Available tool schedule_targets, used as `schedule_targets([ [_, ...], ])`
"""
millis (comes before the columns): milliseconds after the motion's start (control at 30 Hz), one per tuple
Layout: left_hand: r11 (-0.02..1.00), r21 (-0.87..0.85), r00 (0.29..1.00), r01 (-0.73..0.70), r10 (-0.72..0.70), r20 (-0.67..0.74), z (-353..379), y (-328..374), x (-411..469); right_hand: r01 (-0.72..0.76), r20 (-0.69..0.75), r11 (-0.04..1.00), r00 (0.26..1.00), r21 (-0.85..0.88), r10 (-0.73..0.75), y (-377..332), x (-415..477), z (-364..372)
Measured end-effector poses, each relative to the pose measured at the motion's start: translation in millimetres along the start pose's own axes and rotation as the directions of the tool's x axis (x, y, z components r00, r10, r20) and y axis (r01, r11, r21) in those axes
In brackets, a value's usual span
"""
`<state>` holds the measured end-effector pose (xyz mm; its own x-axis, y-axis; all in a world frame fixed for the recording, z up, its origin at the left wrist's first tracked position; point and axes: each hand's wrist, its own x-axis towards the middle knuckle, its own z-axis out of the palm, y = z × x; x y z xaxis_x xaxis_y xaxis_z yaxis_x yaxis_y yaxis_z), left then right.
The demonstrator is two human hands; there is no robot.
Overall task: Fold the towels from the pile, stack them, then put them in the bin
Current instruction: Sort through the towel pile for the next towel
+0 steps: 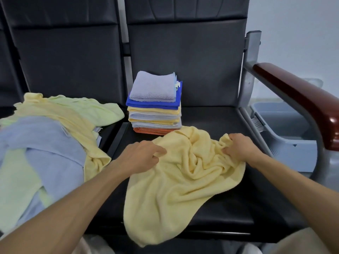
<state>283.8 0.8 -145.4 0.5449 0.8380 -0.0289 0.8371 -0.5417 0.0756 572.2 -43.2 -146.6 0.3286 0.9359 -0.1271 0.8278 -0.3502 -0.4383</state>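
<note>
Two black padded seats (211, 116) are seen side by side, backrests upright.

The left seat is covered by the unfolded pile (45, 143): lavender-blue, pale green and yellow towels, loosely overlapped. The pile's near end runs out of view.

A yellow towel (174, 189) is laid on the right seat, unfolded and heavily creased. Its long axis runs diagonally from far right to near left. The far-right end is bunched up. The near-left end is draped over the seat's front edge. Its far edge reaches the foot of the folded stack; contact cannot be confirmed.

A grey-blue plastic bin (300, 154) is placed on the floor to the right of the right seat, opening up. It is separated from the seat by a red-brown armrest (297, 99) on a grey metal frame, which stands between the towels and the bin.

The folded stack (155, 114) is set at the rear left of the right seat, close to the gap between the seats. It is topped by a lavender towel (154, 86), with a bright blue towel (152, 104) under it, then yellow and pale layers, and an orange towel (146, 130) at the bottom. The edges are only roughly aligned.

The left hand (141, 156) is placed at the yellow towel's left far edge, fingers curled, cloth pinched between thumb and fingers. The right hand (240, 145) is closed around the bunched far-right end, fabric gathered in the fist.
</note>
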Motion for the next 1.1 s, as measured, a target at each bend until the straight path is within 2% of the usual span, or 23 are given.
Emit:
schedule_targets([
  [67, 0.993, 0.098, 0.991, 0.073, -0.084, 0.109, -7.8, -13.2, -14.1, 0.010, -0.015, 0.999, 1.000, 0.043, -0.009, -1.7, -0.7, 0.8],
  [167, 0.966, 0.199, 0.963, 0.163, -0.199, 0.179, -19.2, -26.4, -28.1, 0.002, 0.000, 0.971, 1.000, 0.240, -0.002, -5.2, 0.0, 3.9],
  [233, 0.937, 0.318, 0.975, 0.145, -0.190, 0.118, -24.1, -29.6, -29.1, 0.013, 0.045, 0.943, 0.999, 0.334, -0.030, -9.8, 0.2, 4.8],
  [300, 0.910, 0.406, 0.996, 0.082, -0.068, -0.048, -21.0, -25.1, -27.1, 0.024, 0.085, 0.922, 0.995, 0.387, -0.061, -14.8, -1.0, 4.6],
  [367, 0.951, 0.308, 0.979, -0.021, 0.082, -0.186, -13.1, -9.5, -21.1, 0.036, 0.105, 0.915, 0.991, 0.401, -0.085, -15.7, -2.6, 2.2],
  [467, 0.982, -0.023, 0.971, -0.188, 0.183, -0.154, -1.9, 24.5, -7.9, 0.029, 0.115, 0.908, 0.990, 0.419, -0.084, -10.2, -3.8, -0.6],
  [567, 0.964, -0.201, 0.982, -0.174, 0.154, -0.108, 10.9, 50.3, 9.2, 0.020, 0.116, 0.905, 0.990, 0.425, -0.076, -4.1, -4.1, -2.7],
  [633, 0.975, -0.178, 0.991, -0.132, 0.124, -0.054, 18.5, 55.9, 19.0, 0.027, 0.129, 0.908, 0.988, 0.418, -0.089, -2.2, -5.5, -2.7],
  [767, 0.990, 0.044, 0.988, -0.135, 0.132, 0.075, 26.3, 56.7, 27.5, 0.032, 0.153, 0.916, 0.983, 0.401, -0.102, 0.6, -7.8, -3.5],
  [933, 0.996, -0.053, 0.969, 0.076, -0.061, 0.239, 16.1, 49.3, 26.0, 0.004, 0.150, 0.953, 0.987, 0.304, -0.052, 3.0, -8.1, -4.8],
  [1100, 0.978, 0.073, 0.935, 0.193, -0.206, 0.288, -10.2, 31.3, 21.7, -0.027, 0.073, 0.979, 0.997, 0.203, 0.012, 3.8, -12.0, -7.0],
])
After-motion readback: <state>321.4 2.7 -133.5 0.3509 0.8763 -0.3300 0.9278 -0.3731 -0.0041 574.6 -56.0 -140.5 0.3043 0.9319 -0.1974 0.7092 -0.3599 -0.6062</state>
